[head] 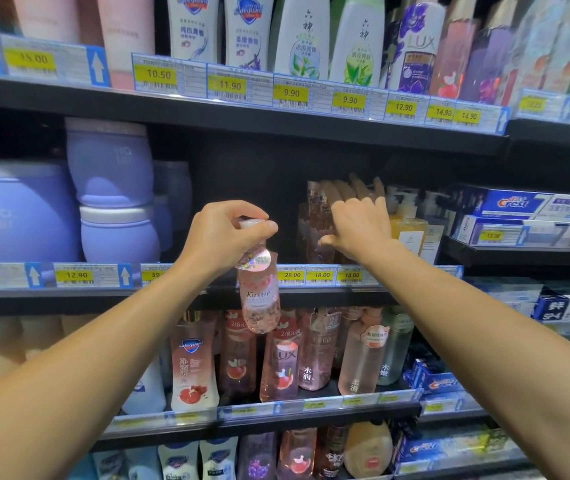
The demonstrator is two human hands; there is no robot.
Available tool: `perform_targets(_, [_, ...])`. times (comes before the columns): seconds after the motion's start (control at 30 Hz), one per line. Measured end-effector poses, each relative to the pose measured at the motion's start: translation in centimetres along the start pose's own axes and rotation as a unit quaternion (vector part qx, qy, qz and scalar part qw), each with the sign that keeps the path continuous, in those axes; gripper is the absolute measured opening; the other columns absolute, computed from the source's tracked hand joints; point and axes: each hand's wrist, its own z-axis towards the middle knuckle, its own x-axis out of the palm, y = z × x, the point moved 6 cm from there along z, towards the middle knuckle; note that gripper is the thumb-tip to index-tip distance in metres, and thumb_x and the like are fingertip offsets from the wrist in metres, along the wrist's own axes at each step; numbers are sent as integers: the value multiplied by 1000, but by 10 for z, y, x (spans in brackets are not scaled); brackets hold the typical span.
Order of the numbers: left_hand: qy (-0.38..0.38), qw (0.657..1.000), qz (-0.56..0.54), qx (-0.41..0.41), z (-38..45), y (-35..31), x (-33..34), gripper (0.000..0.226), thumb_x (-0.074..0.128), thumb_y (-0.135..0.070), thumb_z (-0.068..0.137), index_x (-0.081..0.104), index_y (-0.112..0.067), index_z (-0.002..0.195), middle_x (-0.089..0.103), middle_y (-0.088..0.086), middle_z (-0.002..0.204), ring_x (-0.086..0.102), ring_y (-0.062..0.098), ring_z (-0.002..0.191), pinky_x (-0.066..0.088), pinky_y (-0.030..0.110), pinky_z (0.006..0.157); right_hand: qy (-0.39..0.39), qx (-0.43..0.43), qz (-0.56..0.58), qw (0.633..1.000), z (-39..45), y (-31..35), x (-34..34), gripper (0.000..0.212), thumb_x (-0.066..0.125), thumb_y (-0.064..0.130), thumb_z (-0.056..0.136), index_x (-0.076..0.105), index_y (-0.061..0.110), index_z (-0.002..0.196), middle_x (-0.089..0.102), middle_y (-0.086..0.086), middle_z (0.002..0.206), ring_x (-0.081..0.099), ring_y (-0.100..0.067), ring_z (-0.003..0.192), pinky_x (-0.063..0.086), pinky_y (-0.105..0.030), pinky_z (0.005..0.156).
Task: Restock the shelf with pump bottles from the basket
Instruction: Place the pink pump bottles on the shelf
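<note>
Item: pink bottle (259,292), pinched at its cap by my left hand (223,233); right hand (356,226) loosely spread on the shelved bottles (314,226). Risk: it swings, slips, topples them.

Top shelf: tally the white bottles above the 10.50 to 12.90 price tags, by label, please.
Safeguard bottles: 2
Green-leaf label bottles: 2
LUX bottle with purple flower: 1
Total: 5
</note>
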Motion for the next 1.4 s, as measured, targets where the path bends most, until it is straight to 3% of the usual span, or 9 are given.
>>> perform_targets(0.1, [-2,1000,2,0,0,-1,0,16,77,-37,79,75,-26,91,72,-11,84,69,9,78,51,20,64,-20,2,8,1000,-3,0,-3,58,64,62,79,54,19,117,63,-7,116,53,-32,116,32,-52,104])
perform_targets(0.2, [-9,1000,-5,10,1,-8,0,15,78,-36,78,75,-27,90,72,-10,84,69,10,78,52,22,65,-144,-13,65,987,-21,0,-14,64,70,48,76,49,15,127,55,-8,124,47,-33,118,29,-53,107])
perform_targets(0.3, [-37,999,-21,23,5,-21,-1,13,78,-34,76,75,-28,87,73,-10,79,70,9,77,58,30,71,-223,-31,226,948,-54,4,-22,47,64,30,80,56,11,121,58,-5,119,50,-25,112,37,-39,102])
perform_targets(0.57, [-81,995,-41,51,14,-55,10,21,76,-40,74,76,-25,88,73,-9,78,70,5,74,59,30,71,-4,-12,493,870,-112,46,3,66,64,47,82,42,23,140,54,15,130,49,-1,116,38,-13,93])
perform_targets(0.77, [-64,996,-30,49,12,-67,27,26,75,-43,79,75,-22,93,72,-10,82,69,5,77,56,23,68,-27,86,585,806,-125,38,8,48,72,31,80,55,31,124,68,23,97,65,-1,89,55,-32,82])
perform_targets(0.93, [93,986,-138,16,9,-66,46,37,66,-56,79,67,-33,108,71,-8,105,68,9,99,57,34,81,-44,127,610,781,-135,21,15,51,73,27,81,58,23,130,69,21,100,67,1,89,56,-27,82])
perform_targets(1.13, [192,977,-7,88,-8,-64,69,106,88,-33,56,27,-51,142,62,-5,123,67,12,104,57,39,89,-56,130,624,768,-135,3,20,50,73,27,82,58,24,130,68,25,100,66,1,89,54,-20,78])
perform_targets(1.23, [174,981,10,90,-8,-68,76,110,89,-19,62,22,-56,141,65,-5,114,71,12,86,58,39,84,-49,118,632,764,-133,-1,20,43,72,23,84,59,26,125,63,39,95,64,6,92,50,-12,77])
perform_targets(1.4, [160,980,-10,117,-2,-75,80,103,85,-4,64,32,-49,140,63,-8,111,68,11,94,61,38,77,-37,87,583,807,-127,-15,21,44,71,33,84,49,43,120,52,47,104,47,22,101,34,0,82])
